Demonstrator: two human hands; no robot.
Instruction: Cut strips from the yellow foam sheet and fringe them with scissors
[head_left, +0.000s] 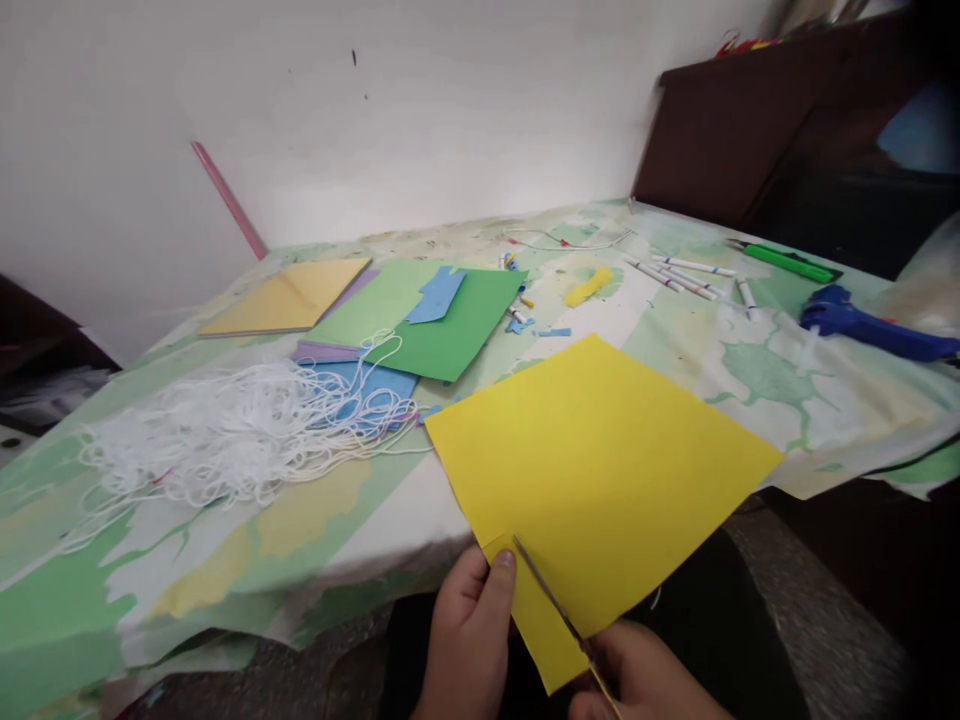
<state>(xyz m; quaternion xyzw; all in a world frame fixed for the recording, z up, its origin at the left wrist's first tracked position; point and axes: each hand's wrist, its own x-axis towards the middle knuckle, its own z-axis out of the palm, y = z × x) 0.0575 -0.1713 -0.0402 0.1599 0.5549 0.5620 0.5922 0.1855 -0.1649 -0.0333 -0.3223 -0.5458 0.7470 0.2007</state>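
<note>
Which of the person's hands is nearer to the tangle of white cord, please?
Left. The left hand, pinching the yellow paper, is nearer the viewer and to the right of the white cord; the right hand, holding the scissors, is farther right.

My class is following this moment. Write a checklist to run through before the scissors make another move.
1. Left hand gripping the yellow sheet: ok, thumb on top.
2. Right hand holding the scissors: ok.
3. Left thumb well clear of the scissors' tip: not ok, it sits right beside it.
4. Both blades placed around the paper: cannot tell, only one shows clearly.
5. White cord away from the blades: ok, it lies on the table, off to the left.
6. Green cutter with its blade drawn in: cannot tell.
</note>
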